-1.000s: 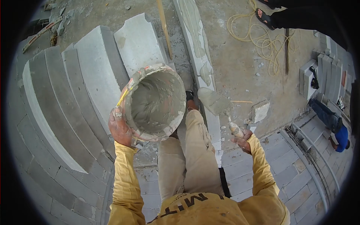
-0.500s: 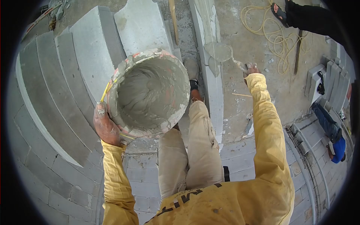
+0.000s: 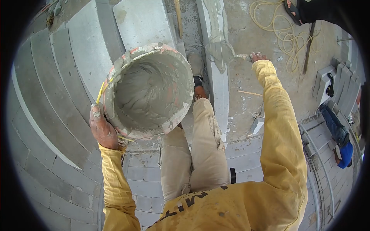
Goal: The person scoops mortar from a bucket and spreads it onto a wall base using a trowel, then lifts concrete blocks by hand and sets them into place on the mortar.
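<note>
My left hand [image 3: 103,129] is closed on the near-left side of a mortar-crusted bucket [image 3: 189,96], beside its yellow handle [image 3: 101,92]. The bucket tilts toward me, showing wet grey mortar [image 3: 144,88] lining its inside. In my right hand [image 3: 259,57], a trowel [image 3: 243,57] is gripped by its handle. Its blade, smeared with mortar, rests against the mortar layer [image 3: 216,42] on top of a narrow row of light blocks [image 3: 219,96]. A thin string runs along that row.
Large grey blocks [image 3: 83,36] stand stacked to the left. A wooden strip [image 3: 178,17] lies ahead. Coiled pale hose [image 3: 287,38] lies on the floor at right, near another person's sandalled foot [image 3: 293,12]. Farther right, a person in blue [image 3: 346,154] bends over.
The trowel has moved slightly left and its blade has turned from flat to steeply tilted against the mortar. The bucket and my left hand have shifted slightly left in view.
</note>
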Demonstrator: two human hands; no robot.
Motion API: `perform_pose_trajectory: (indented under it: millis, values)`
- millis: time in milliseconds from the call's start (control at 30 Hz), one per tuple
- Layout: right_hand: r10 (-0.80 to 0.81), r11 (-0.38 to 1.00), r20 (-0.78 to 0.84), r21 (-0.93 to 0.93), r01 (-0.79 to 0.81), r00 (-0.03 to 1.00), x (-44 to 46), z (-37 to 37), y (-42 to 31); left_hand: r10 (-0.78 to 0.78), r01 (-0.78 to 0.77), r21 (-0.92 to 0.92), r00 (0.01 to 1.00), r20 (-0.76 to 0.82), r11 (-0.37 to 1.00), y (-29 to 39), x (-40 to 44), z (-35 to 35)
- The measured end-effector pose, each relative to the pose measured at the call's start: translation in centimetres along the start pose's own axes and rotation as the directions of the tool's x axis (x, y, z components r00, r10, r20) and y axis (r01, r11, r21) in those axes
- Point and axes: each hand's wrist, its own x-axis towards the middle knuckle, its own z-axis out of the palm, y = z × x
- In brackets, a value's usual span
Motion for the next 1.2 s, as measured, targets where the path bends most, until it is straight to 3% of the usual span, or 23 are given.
perform_pose_trajectory:
  millis: [33, 133, 167, 233, 333, 433, 533, 600, 667, 767, 800, 900, 1033, 1167, 1200]
  values:
    - [0.018, 1.000, 0.027, 0.007, -0.019, 0.999, -0.3, 0.4, -0.7, -0.058, 0.059, -0.035, 0.998, 0.014, 0.998, 0.4, -0.1, 0.0]
    - [-0.028, 0.995, 0.136, -0.096, 0.042, 0.990, -1.5, 1.4, -2.3, 0.201, -0.197, 0.103, 0.979, -0.030, 0.975, -0.8, 0.2, 0.3]
    - [-0.029, 0.991, 0.242, -0.119, 0.059, 0.970, -1.9, 1.6, -2.9, 0.201, -0.197, 0.126, 0.979, -0.015, 0.972, -0.8, 0.2, 0.1]
    - [-0.014, 0.994, 0.258, -0.105, 0.042, 0.966, -3.3, 3.7, -3.6, 0.201, -0.200, 0.171, 0.979, 0.013, 0.965, -0.7, 0.2, -0.2]
    - [-0.027, 0.989, 0.299, -0.133, 0.070, 0.954, -5.7, 6.5, -5.1, 0.156, -0.155, 0.071, 0.988, -0.004, 0.985, -1.2, 0.2, -0.2]
    - [-0.069, 0.982, 0.391, -0.134, 0.131, 0.918, -7.1, 10.2, -5.6, -0.020, 0.020, -0.002, 1.000, 0.013, 1.000, -0.2, 0.0, -0.2]
    - [-0.065, 0.989, 0.446, -0.087, 0.116, 0.893, -9.3, 12.1, -4.9, 0.057, -0.057, -0.015, 0.998, 0.004, 0.998, -1.4, 0.2, -0.4]
    - [-0.066, 0.990, 0.467, -0.079, 0.115, 0.882, -10.7, 13.4, -2.9, 0.109, -0.112, 0.104, 0.994, 0.027, 0.988, -2.8, 0.2, -1.1]
    - [-0.055, 0.997, 0.356, -0.029, 0.070, 0.933, -10.0, 21.0, 1.2, 0.146, -0.148, 0.117, 0.989, 0.027, 0.982, -3.0, 0.8, -1.2]
    - [0.038, 0.969, -0.015, 0.243, -0.033, 0.999, -9.5, 26.8, 4.4, 0.098, -0.100, 0.045, 0.994, 0.043, 0.994, -1.9, 0.4, -1.0]
    - [0.064, 0.943, -0.106, 0.331, -0.026, 0.992, -9.3, 25.5, 4.1, 0.073, -0.075, 0.039, 0.995, 0.061, 0.996, -2.4, 0.4, -1.2]
    - [0.073, 0.888, -0.159, 0.460, 0.009, 0.985, -6.9, 16.3, 1.4, 0.048, -0.049, 0.011, 0.994, 0.100, 0.999, -3.7, 0.5, -1.5]
    - [0.034, 0.858, -0.042, 0.514, -0.007, 0.999, -3.3, 4.6, -2.8, 0.117, -0.115, -0.038, 0.990, 0.075, 0.993, -2.9, 0.8, -1.2]
    - [0.020, 0.844, 0.115, 0.530, -0.079, 0.993, -4.3, 3.0, -4.8, -0.009, 0.020, -0.064, 0.987, 0.161, 0.998, -3.0, 0.7, -2.0]
    - [0.019, 0.838, 0.158, 0.535, -0.102, 0.987, -5.3, 3.7, -5.1, 0.043, -0.038, -0.034, 0.990, 0.134, 0.999, -3.1, 0.7, -1.9]
